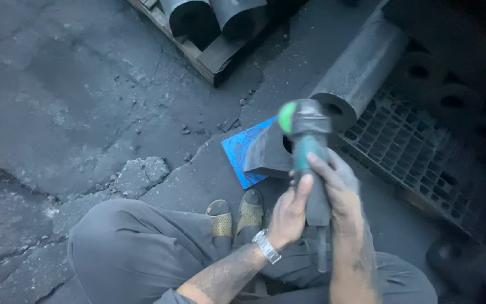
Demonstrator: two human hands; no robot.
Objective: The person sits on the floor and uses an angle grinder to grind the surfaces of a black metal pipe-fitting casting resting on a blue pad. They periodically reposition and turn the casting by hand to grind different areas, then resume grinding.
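Observation:
I sit on the ground and hold a green and black angle grinder [306,132] upright in front of me. My left hand [289,213], with a metal watch on its wrist, grips the lower part of the grinder's body. On the same body my right hand [340,188] is wrapped from the right side. Just behind the grinder's head lies a dark wedge-shaped metal block [265,155] on a blue sheet [237,151]. The grinder's disc is hidden.
A long dark metal cylinder [358,65] lies on a metal grate [406,146] at the right. A wooden pallet [209,56] with two dark cylinders stands at the top. The concrete floor [85,112] is cracked and dusty. My sandalled feet [236,214] rest below the blue sheet.

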